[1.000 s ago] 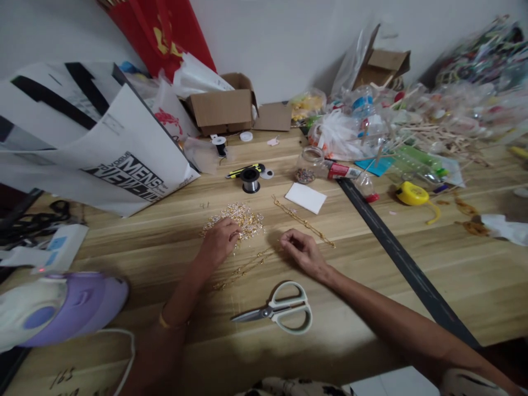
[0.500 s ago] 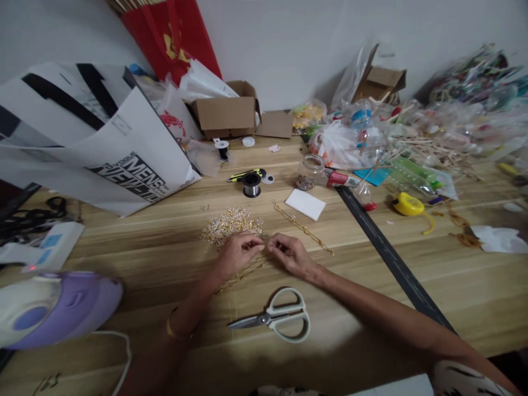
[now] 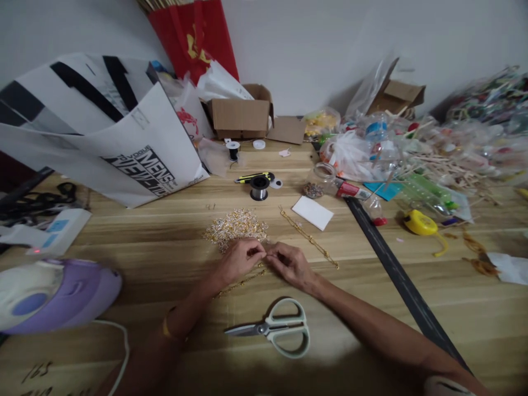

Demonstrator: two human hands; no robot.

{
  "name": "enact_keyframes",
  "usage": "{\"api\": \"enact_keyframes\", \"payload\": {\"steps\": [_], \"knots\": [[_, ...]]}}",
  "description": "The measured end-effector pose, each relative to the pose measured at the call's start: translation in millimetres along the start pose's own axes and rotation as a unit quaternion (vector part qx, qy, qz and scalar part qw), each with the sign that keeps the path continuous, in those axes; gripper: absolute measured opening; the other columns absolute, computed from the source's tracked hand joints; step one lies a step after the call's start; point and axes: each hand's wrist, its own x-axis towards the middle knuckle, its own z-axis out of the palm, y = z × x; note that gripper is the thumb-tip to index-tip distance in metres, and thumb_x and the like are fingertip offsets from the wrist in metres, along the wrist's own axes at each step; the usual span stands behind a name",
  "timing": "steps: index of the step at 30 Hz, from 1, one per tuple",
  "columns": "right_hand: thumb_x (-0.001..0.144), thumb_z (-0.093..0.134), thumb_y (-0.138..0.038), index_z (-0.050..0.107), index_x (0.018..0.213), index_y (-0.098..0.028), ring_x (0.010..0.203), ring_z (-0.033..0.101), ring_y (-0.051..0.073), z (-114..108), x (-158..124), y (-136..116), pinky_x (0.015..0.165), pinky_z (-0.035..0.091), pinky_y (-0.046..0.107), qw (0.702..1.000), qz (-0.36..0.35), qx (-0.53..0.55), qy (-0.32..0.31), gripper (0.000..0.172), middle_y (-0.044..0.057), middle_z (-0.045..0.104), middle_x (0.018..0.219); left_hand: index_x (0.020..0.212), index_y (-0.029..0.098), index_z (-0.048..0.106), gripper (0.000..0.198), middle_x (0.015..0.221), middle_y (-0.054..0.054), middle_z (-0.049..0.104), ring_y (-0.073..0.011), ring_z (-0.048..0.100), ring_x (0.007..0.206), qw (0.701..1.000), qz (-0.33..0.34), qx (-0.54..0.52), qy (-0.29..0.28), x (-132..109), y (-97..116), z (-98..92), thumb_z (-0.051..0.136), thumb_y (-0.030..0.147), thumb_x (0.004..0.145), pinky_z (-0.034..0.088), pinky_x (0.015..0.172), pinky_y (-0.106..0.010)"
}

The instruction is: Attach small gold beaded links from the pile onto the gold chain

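Note:
My left hand (image 3: 241,259) is closed in a pinch just in front of a pile of small gold and clear beaded pieces (image 3: 237,225). My right hand (image 3: 291,265) pinches too, its fingertips meeting those of the left. Whatever sits between the fingers is too small to make out. A thin gold chain (image 3: 241,283) lies under and beside my left hand, running up towards the fingertips. To the right of my right hand, a second gold chain (image 3: 310,237) stretches across the table. Scissors with pale green handles (image 3: 270,328) lie nearer to me, blades pointing left.
A wire spool (image 3: 259,188), a yellow cutter (image 3: 243,179) and a folded white paper (image 3: 312,213) lie beyond the pile. At left stand a purple iron-like appliance (image 3: 88,289) and a paper bag (image 3: 152,148). A black strip (image 3: 396,269), tape measure (image 3: 419,222) and clutter fill the right.
My fingertips have come together from slightly apart. The whole view has shifted, so the table's things appear a little further right and mostly lower.

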Motion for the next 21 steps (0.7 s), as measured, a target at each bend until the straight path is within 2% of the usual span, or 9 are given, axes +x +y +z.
{"api": "enact_keyframes", "payload": {"steps": [10, 16, 21], "knots": [[0.088, 0.049, -0.030, 0.059, 0.080, -0.018, 0.057, 0.048, 0.012, -1.0, -1.7, 4.9, 0.054, 0.037, 0.023, 0.999, -0.029, -0.027, 0.015, 0.017, 0.001, 0.057, 0.066, 0.067, 0.017, 0.063, 0.014, 0.067, -0.001, 0.064, -0.0137, 0.056, 0.064, 1.000, -0.003, 0.007, -0.014, 1.1, -3.9, 5.2, 0.055, 0.018, 0.078, 0.040, 0.063, -0.025], [0.090, 0.044, -0.026, 0.056, 0.084, -0.018, 0.062, 0.051, 0.013, -3.7, -1.4, 4.3, 0.060, 0.039, 0.024, 0.996, -0.053, -0.075, -0.004, 0.016, 0.004, 0.059, 0.073, 0.068, 0.016, 0.063, 0.014, 0.068, -0.002, 0.064, -0.0133, 0.056, 0.064, 1.000, 0.008, 0.011, -0.004, 2.9, -6.1, 4.3, 0.054, 0.018, 0.078, 0.041, 0.062, -0.024], [0.088, 0.045, -0.024, 0.054, 0.081, -0.018, 0.057, 0.047, 0.011, -5.1, 0.6, 6.1, 0.056, 0.037, 0.023, 0.998, -0.007, -0.049, 0.031, 0.012, 0.001, 0.055, 0.068, 0.068, 0.016, 0.063, 0.014, 0.068, -0.002, 0.065, -0.0134, 0.056, 0.065, 0.999, -0.006, 0.034, 0.037, 4.3, -5.7, -10.1, 0.053, 0.018, 0.078, 0.042, 0.061, -0.023]]}}
